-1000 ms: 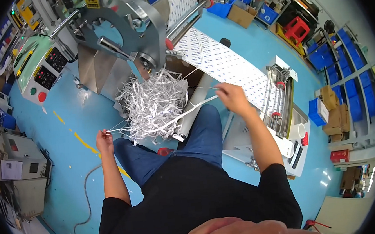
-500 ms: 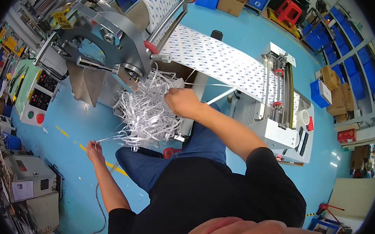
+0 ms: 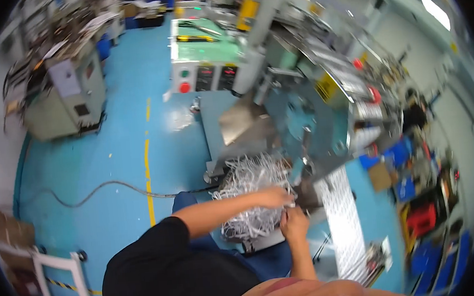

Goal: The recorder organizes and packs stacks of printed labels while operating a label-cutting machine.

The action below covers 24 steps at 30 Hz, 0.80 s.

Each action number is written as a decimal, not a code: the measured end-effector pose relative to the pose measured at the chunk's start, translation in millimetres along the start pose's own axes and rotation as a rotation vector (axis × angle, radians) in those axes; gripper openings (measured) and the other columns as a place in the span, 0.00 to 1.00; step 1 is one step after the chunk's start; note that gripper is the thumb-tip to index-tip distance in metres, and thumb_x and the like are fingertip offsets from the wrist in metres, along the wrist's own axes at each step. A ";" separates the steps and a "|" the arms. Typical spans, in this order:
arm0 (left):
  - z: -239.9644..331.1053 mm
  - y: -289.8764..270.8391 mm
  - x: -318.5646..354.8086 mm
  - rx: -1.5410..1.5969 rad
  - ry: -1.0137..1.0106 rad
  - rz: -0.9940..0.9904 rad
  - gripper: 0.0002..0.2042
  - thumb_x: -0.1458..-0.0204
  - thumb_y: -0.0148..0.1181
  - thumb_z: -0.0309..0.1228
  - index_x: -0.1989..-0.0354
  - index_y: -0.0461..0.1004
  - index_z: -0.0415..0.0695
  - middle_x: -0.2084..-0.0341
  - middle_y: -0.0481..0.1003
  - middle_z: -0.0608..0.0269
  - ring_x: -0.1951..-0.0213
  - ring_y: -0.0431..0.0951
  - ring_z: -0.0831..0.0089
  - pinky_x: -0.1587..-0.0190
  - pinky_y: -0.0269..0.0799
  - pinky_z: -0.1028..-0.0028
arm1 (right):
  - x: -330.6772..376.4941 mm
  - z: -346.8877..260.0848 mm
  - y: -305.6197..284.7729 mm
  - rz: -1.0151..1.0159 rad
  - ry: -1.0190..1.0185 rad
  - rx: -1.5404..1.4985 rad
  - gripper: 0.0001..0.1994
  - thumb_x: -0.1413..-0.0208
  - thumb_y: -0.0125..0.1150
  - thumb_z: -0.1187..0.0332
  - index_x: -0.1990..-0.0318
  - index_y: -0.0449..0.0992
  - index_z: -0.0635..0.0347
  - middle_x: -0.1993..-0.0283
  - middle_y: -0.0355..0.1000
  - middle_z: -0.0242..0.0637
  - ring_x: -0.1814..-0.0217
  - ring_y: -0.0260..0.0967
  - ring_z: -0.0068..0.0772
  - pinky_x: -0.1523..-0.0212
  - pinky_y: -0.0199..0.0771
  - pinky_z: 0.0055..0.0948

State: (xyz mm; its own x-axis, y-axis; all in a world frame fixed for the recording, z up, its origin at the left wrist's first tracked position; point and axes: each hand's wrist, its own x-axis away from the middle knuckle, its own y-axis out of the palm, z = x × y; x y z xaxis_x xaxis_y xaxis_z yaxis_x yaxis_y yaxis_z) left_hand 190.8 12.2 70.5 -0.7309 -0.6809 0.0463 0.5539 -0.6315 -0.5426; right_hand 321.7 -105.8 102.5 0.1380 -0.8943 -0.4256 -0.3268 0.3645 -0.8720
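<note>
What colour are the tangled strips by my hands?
The tangled strips are white, shown in the head view.

The left arm is pointing rightward across the view; the left hand, blurred, is lying just above the right hand, which is showing a curled pose while the right forearm is pointing upward.

Bright indoors; a ceiling lamp glares at upper right; motion blur softens the left hand and right hand; fisheye distortion bends the dark-rimmed edges.
</note>
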 end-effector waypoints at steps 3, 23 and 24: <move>26.4 38.1 -27.2 0.077 0.069 -0.018 0.31 0.42 0.38 0.54 0.71 0.79 0.36 0.72 0.77 0.43 0.65 0.77 0.49 0.58 0.70 0.58 | 12.1 -8.6 -2.7 -0.042 0.030 0.029 0.08 0.52 0.56 0.71 0.65 0.76 0.61 0.65 0.72 0.50 0.66 0.71 0.55 0.67 0.72 0.46; 22.2 27.1 -8.6 -0.305 0.372 0.283 0.10 0.54 0.59 0.34 0.76 0.73 0.38 0.78 0.75 0.47 0.70 0.78 0.49 0.67 0.72 0.55 | 173.8 99.8 -95.8 0.222 0.590 -0.002 0.22 0.46 0.57 0.71 0.43 0.66 0.64 0.61 0.73 0.42 0.68 0.70 0.28 0.66 0.72 0.30; 13.4 26.0 -3.5 -0.338 0.391 0.357 0.09 0.54 0.59 0.33 0.77 0.73 0.39 0.80 0.75 0.49 0.71 0.77 0.50 0.68 0.71 0.55 | 178.7 115.9 -103.4 0.209 0.581 -0.008 0.22 0.46 0.57 0.71 0.43 0.66 0.64 0.61 0.73 0.42 0.68 0.70 0.28 0.66 0.72 0.30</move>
State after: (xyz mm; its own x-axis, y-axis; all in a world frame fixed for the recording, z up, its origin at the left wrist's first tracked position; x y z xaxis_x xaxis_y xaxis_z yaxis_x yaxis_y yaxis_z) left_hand 213.1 -6.8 67.4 -0.6511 -0.6018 -0.4625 0.6811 -0.1945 -0.7059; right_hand 488.5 -273.3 88.6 -0.4606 -0.8002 -0.3842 -0.2994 0.5475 -0.7814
